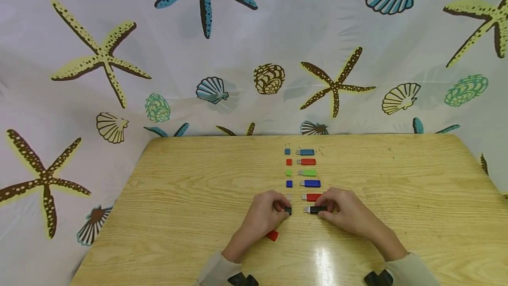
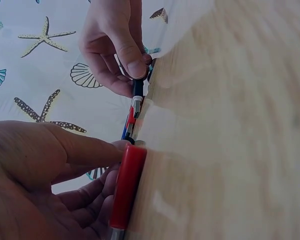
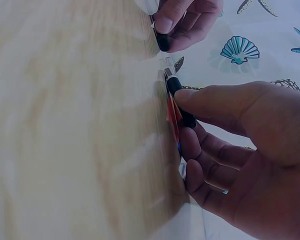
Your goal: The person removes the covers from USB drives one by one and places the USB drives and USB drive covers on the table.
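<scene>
My right hand (image 1: 345, 211) pinches a black USB flash drive (image 3: 175, 87) between thumb and finger. The drive's metal plug points left, toward the other hand. Between the fingertips of my left hand (image 1: 263, 213) is a small black cap (image 1: 288, 210), a short gap from that plug. A red USB flash drive (image 2: 128, 185) lies on the table beside the left hand, partly hidden by it in the head view. Just beyond the right fingers lies another red flash drive (image 1: 311, 197), partly covered by them, with a pale cap (image 1: 289, 197) across from it.
Farther back on the wooden table (image 1: 190, 180), capless drives lie in a column: dark blue (image 1: 310, 183), green (image 1: 307, 173), red (image 1: 306, 162) and light blue (image 1: 305, 152). Matching caps, such as the green one (image 1: 289, 173), sit left of them. A patterned curtain (image 1: 238, 56) hangs behind.
</scene>
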### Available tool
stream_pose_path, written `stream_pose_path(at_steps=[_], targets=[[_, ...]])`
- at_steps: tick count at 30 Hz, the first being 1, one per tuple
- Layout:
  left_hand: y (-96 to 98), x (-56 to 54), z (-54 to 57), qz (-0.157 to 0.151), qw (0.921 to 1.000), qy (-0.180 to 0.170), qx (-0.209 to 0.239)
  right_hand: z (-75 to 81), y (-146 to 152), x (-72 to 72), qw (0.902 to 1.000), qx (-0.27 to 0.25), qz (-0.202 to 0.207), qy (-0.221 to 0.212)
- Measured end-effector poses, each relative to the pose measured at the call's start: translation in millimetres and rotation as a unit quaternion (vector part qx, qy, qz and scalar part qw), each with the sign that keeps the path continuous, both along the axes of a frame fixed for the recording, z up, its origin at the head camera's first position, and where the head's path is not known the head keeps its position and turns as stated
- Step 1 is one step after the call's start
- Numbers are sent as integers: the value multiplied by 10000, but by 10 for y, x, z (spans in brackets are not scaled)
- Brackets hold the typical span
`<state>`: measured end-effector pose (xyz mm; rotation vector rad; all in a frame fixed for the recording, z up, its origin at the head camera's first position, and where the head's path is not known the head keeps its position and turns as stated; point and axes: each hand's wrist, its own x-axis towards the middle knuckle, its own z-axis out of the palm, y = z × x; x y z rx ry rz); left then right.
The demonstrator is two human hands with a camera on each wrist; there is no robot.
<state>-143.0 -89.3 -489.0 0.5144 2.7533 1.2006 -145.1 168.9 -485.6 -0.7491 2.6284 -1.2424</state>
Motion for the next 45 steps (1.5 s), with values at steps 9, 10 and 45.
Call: stream_pose_path(at_steps=[9, 10, 45], targets=[[15, 18, 28, 48, 10000, 2, 23, 1, -5, -3, 10000, 20, -19, -37], [18, 21, 31, 61, 10000, 5, 16, 1, -5, -3, 10000, 24, -20, -44], [20, 21, 32, 170, 9998, -67, 62, 12, 27, 16, 9999, -15, -150, -27]])
